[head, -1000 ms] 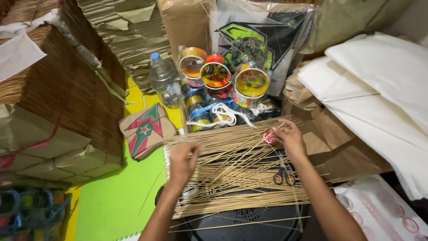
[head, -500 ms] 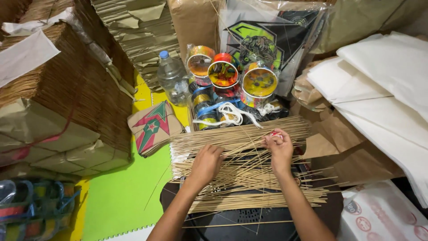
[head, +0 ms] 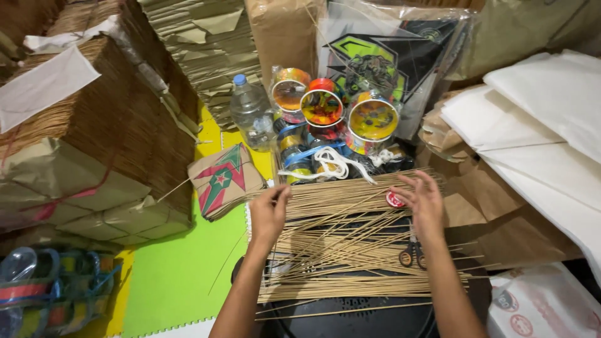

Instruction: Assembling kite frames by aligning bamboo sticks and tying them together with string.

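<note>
Scissors (head: 412, 253) at 4 o'clock are partly buried under sticks; the round black tray (head: 350, 316) is cut off below. Thin tan bamboo sticks (head: 350, 244) are spread at centre. Left hand (head: 270, 213) and right hand (head: 424, 200) are laid on them, fingers open, nothing gripped. Green floor mat (head: 181, 275) at 8 o'clock; thread spools (head: 325, 106) at 12.

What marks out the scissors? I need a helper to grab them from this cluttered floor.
Start at the spread of thin sticks under both hands. Beside the right hand's wrist lie the scissors, black-handled, half buried in sticks, the only metal tool there.
</note>
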